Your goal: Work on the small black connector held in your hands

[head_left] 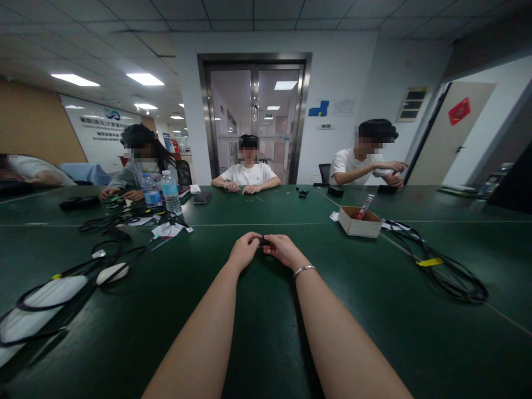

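A green bench (195,282) stretches across a room with a glass door (274,130) at the back; an open box (362,227) sits on the bench, a red-and-white stick (366,206) leaning up out of it. Left of the box and a little nearer, the left hand (244,251) and right hand (286,250) meet at a small black piece (263,242); both hands grasp it with their fingertips, from opposite sides; whether it touches the bench I cannot tell; a bracelet (305,270) circles the right wrist. Right of the box lies a coiled black cable (457,280) with a yellow tag (431,262); beyond the box, to its left, are small black parts (303,194); a co-worker (347,166) sits behind the box, another (253,174) farther left of it. Well left of the box stand two bottles (171,195), a phone (202,198) beside them; farther left and nearer than the box lie a white bar (54,293) and a pale oval thing (112,274).
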Action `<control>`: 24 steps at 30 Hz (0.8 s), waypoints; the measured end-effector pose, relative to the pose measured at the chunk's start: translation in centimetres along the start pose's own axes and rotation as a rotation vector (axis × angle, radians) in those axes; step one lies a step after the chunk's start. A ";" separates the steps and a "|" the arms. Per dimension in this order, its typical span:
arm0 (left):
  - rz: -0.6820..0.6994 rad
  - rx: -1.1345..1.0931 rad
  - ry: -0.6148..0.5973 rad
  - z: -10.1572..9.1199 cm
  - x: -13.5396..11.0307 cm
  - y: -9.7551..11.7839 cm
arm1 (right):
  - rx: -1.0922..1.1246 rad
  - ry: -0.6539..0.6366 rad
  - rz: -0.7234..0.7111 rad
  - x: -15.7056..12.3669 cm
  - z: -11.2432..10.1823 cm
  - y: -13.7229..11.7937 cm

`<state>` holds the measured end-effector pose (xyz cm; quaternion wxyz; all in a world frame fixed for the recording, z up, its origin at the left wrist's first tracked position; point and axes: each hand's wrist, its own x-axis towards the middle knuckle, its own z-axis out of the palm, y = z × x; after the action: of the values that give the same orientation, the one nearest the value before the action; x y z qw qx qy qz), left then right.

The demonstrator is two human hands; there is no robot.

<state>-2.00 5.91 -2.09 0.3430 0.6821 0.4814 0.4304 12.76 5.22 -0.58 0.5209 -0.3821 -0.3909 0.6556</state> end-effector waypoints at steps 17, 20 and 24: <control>-0.027 -0.012 -0.001 0.0 0.2 -0.2 | 0.002 -0.010 -0.016 0.1 0.0 0.1; -0.022 0.007 0.013 0.1 0.2 -0.2 | 0.002 0.017 -0.011 0.2 0.0 0.1; -0.011 0.005 0.020 0.1 0.2 -0.3 | -0.001 0.007 -0.015 0.3 -0.1 0.1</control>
<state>-2.03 6.22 -2.34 0.3385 0.6761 0.4897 0.4342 12.78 5.47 -0.78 0.5271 -0.3816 -0.3923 0.6501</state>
